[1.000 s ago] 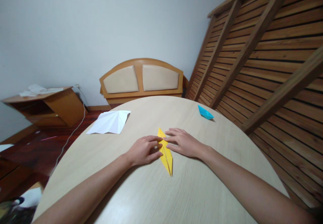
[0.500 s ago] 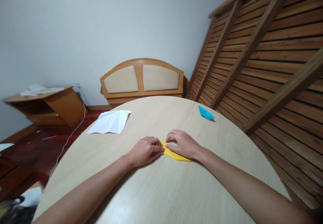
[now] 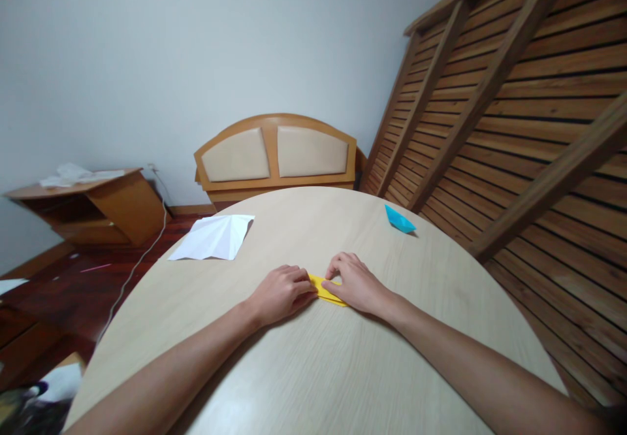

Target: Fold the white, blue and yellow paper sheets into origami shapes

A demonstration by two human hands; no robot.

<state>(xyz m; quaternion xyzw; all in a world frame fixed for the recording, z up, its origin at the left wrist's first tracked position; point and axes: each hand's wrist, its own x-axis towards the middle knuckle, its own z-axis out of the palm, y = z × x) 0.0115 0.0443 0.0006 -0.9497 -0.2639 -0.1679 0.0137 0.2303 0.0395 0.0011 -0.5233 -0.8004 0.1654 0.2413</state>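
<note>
A folded sheet of yellow paper lies on the round table between my hands, with layered edges along its near side. My left hand is closed on its left end, fingers curled over it. Over the right end is my right hand, its thumb pressed on the top layer and its fingers bent at the far edge. Both ends of the yellow paper are hidden under my hands. Farther off to the right sits a small folded blue paper boat.
A creased white sheet of paper lies at the table's far left. Beyond the table stands a bed headboard. Wooden slats lean along the right. A low cabinet and a cable are on the left.
The yellow paper's near right flap, which stuck out toward me, is now folded in, so the paper looks narrower. My right hand has shifted slightly; my left hand stays put.
</note>
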